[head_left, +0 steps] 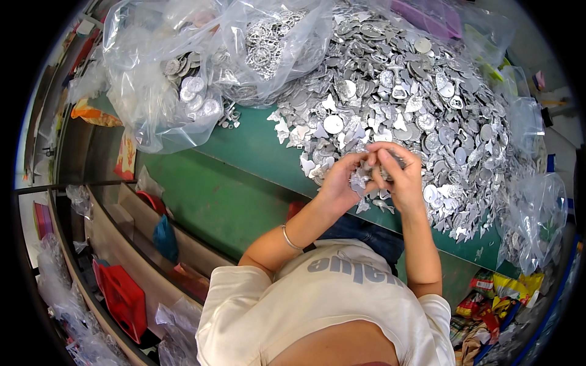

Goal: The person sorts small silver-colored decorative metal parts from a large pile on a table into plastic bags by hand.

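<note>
A wide heap of small silver metal charms point(421, 122), some round and some animal-like or winged in outline, spreads over the green table point(244, 140). At the heap's near edge, my left hand point(340, 183) is curled around several silver charms point(359, 182). My right hand point(403, 177) meets it there, its bent fingers closed over small metal pieces between the two palms. Which pieces the right fingers pinch is partly hidden. A few loose charms point(383, 205) lie just below my hands, near the table's edge.
Clear plastic bags of metal parts point(268, 49) and round discs point(198, 97) stand at the far left. A purple tray point(436, 17) sits behind the heap. Wooden drawers point(131, 229) with a red container point(122, 299) are at left; colourful packets point(497, 293) lie lower right.
</note>
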A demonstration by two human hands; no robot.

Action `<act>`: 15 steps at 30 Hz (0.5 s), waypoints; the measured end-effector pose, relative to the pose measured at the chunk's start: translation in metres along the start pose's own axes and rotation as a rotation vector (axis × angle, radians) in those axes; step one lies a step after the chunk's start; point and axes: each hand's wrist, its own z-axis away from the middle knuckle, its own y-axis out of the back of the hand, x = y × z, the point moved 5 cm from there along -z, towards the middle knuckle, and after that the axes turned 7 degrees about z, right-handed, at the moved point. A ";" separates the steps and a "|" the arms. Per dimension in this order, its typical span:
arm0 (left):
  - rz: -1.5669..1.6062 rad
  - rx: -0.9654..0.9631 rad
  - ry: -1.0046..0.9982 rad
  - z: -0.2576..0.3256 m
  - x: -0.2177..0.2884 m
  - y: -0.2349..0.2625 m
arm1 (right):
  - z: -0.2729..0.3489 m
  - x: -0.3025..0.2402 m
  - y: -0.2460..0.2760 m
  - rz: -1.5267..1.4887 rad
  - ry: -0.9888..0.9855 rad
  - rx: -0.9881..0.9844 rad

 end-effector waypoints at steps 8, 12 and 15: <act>0.086 0.388 -0.421 -0.004 -0.012 -0.022 | 0.010 0.006 -0.003 0.508 0.546 0.532; -0.002 0.190 -0.410 -0.016 -0.006 -0.017 | 0.010 0.004 -0.005 0.658 0.717 0.578; 0.020 0.151 -0.388 -0.019 -0.009 -0.018 | 0.012 0.000 -0.006 0.642 0.703 0.591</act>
